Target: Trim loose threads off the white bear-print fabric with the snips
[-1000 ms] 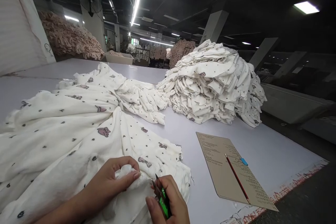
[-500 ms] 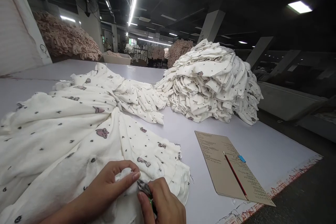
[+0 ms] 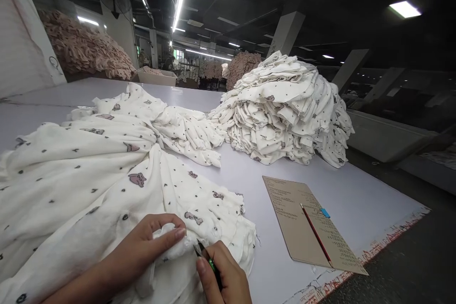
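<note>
White fabric with grey-pink animal prints and small dark marks (image 3: 107, 190) spreads in folds over the left and front of the table. My left hand (image 3: 151, 237) pinches a bunched edge of this fabric between thumb and fingers. Just right of it, my right hand (image 3: 224, 270) is closed around small thread snips (image 3: 210, 259), dark with a bit of green. Their two blade tips stand apart, pointing up and left, close beside the pinched edge. The palm hides most of the snips' body.
A tall heap of the same printed fabric (image 3: 285, 109) stands behind on the table (image 3: 245, 185). At right lies a brown card (image 3: 295, 237) with writing, a red pencil (image 3: 317, 237) and a blue clip (image 3: 325, 213). Pink fabric piles (image 3: 85, 47) and a pale bin (image 3: 156, 78) are farther back.
The snips have drawn slightly right, away from my left fingers, and their blades now show apart. My left hand keeps its pinch on the fabric. The whole view has shifted slightly.
</note>
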{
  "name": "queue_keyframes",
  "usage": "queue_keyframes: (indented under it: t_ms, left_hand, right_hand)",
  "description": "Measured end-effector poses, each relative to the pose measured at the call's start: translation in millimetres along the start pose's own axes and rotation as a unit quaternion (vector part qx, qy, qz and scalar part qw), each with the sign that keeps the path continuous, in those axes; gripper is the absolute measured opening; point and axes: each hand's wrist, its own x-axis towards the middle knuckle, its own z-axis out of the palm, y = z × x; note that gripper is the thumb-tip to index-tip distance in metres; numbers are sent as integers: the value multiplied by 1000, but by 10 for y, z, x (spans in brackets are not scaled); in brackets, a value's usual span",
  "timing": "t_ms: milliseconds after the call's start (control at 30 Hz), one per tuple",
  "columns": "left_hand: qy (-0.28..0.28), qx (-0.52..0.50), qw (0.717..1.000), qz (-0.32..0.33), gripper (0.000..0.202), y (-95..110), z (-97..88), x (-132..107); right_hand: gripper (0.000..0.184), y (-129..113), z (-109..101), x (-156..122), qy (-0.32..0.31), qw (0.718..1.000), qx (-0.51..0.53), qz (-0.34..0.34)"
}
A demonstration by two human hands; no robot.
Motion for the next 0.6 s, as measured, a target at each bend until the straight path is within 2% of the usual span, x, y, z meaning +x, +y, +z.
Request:
queue_keyframes:
  t_ms: [67,367,433,500,600]
  left_hand:
    - [4,23,1000,8,31,4,-4,1]
    - [-45,49,997,35,29,66,-8,-42]
    - [-55,91,991,79,19,32,5,-92]
    - [-71,165,971,155,6,-34,13,-140]
    - [-68,285,906,304,23,-152,17,-183]
  right_hand:
    - [44,-27,2,15,-9,1000,13,4]
    - [37,-76,-114,38,-64,994,86,37]
    - [39,-82,-169,38,-69,989,120,59]
    - [41,-81,-214,27,-70,983,152,79]
    - [46,-66,-246,-16,-72,978,175,83]
